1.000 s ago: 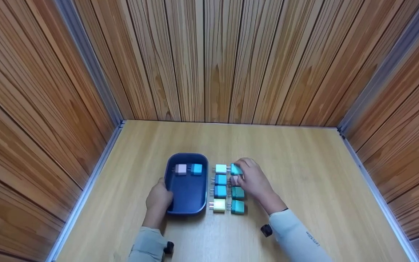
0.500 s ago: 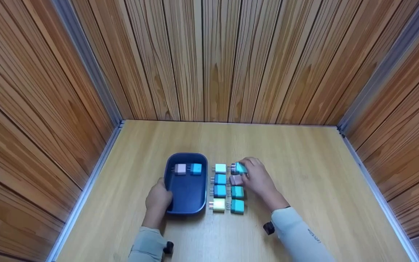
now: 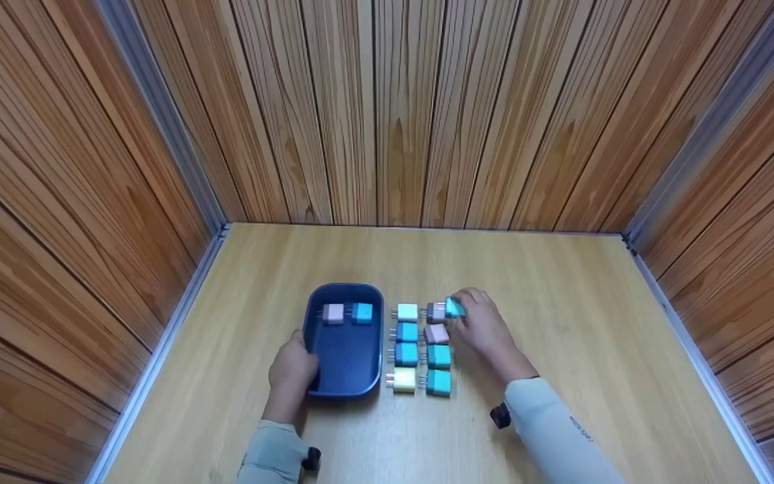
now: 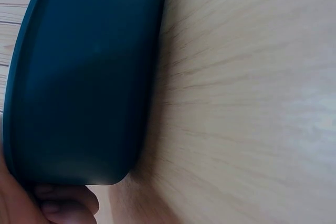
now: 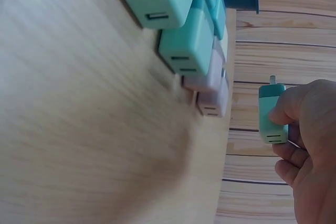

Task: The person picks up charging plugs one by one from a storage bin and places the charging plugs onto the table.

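My right hand pinches a teal USB charger between thumb and fingers. In the right wrist view it hangs above the table, its metal prong pointing up. In the head view this charger is just right of a lilac charger at the back of the right column. Below that in the column come another lilac charger, a teal charger and a second teal one. My left hand grips the left wall of the dark blue tray; in the left wrist view, curled fingers show by its rim.
Inside the tray lie a pink charger and a blue charger. Between tray and right column runs another column: a pale mint charger, two blue ones and a yellow charger. Wood-panelled walls enclose the table.
My right hand has moved a little right with the teal charger, uncovering the lilac charger at the back of the right column. The left hand and tray have stayed in place.
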`<control>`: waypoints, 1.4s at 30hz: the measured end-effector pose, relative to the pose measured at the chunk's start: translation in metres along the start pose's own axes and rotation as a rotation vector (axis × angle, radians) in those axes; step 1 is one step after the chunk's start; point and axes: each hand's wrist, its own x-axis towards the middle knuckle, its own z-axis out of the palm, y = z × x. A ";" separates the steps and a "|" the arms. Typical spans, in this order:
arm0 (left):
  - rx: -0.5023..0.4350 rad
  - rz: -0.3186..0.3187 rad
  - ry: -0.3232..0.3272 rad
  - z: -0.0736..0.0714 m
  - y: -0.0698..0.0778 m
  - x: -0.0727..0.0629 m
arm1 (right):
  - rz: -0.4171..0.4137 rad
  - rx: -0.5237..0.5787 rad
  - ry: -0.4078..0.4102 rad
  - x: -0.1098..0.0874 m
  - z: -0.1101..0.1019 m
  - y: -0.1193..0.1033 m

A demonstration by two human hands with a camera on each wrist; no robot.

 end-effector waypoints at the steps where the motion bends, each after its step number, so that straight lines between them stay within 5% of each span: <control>1: -0.001 0.004 0.005 0.000 0.000 0.000 | 0.005 -0.001 -0.001 0.000 0.001 0.002; 27: -0.009 -0.014 -0.030 -0.001 0.000 0.002 | 0.161 0.079 -0.066 0.007 0.024 0.035; 34: 0.006 0.026 0.023 0.002 0.000 -0.001 | 0.192 0.030 -0.088 0.010 0.027 0.039; 42: 0.011 0.018 0.012 0.000 0.000 0.000 | 0.232 0.082 -0.095 0.010 0.029 0.042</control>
